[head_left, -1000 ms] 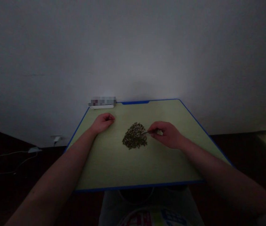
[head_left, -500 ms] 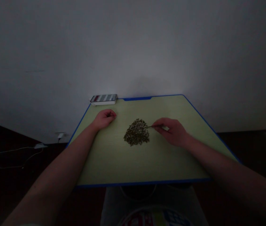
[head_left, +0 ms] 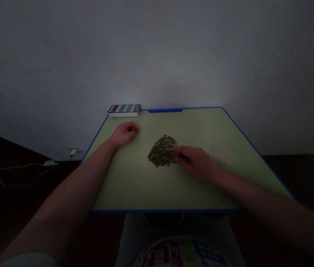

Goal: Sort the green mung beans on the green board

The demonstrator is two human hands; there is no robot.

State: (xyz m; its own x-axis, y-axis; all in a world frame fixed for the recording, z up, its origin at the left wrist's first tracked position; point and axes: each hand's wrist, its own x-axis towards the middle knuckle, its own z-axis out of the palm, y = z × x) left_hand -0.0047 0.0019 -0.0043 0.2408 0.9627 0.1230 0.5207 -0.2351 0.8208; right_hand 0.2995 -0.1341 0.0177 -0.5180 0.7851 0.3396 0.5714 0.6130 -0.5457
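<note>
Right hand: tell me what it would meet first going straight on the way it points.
Most likely the pile of small dark and pale bits: the right hand points left at the pile's right edge. Whether it touches or hovers above is unclear.

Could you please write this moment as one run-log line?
left hand: loosely curled on table | right hand: fingers at right edge of dark-and-pale granule pile, grip contents unclear | phone: table's back left corner

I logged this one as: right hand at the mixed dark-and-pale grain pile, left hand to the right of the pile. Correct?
Not quite: the head view shows the left hand to the left of the grain pile.
</note>
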